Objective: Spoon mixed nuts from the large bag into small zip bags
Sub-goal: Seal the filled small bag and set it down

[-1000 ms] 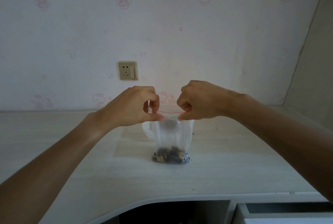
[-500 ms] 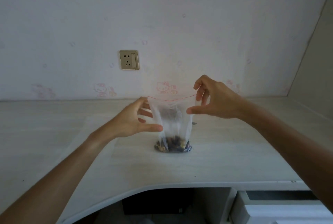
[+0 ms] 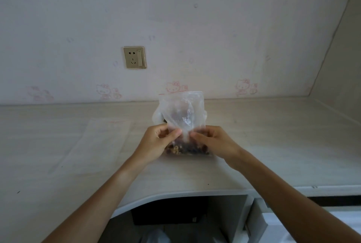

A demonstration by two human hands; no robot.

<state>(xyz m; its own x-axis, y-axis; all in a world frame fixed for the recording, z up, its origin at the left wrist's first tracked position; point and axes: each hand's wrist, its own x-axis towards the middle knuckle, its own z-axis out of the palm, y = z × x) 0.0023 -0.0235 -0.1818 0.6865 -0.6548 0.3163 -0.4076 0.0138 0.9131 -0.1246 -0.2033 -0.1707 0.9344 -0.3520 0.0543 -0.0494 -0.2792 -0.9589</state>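
A clear zip bag [image 3: 183, 109] with a red line at its top stands upright on the pale desk [image 3: 263, 145]. Mixed nuts [image 3: 185, 149] fill its bottom. My left hand [image 3: 156, 143] pinches the bag's lower left side between thumb and fingers. My right hand [image 3: 213, 141] pinches its lower right side just above the nuts. Behind the bag something white [image 3: 157, 118] pokes out at the left; I cannot tell what it is. No spoon is in view.
A flat clear plastic sheet or bag [image 3: 97, 141] lies on the desk to the left. A wall socket [image 3: 134, 57] sits on the wall behind. The desk's curved front edge [image 3: 175, 194] is near me, with a drawer unit [image 3: 293, 223] at lower right.
Both hands have let go of the bag's top and moved down to pinch its lower part above the nuts. The bag has come nearer to me.
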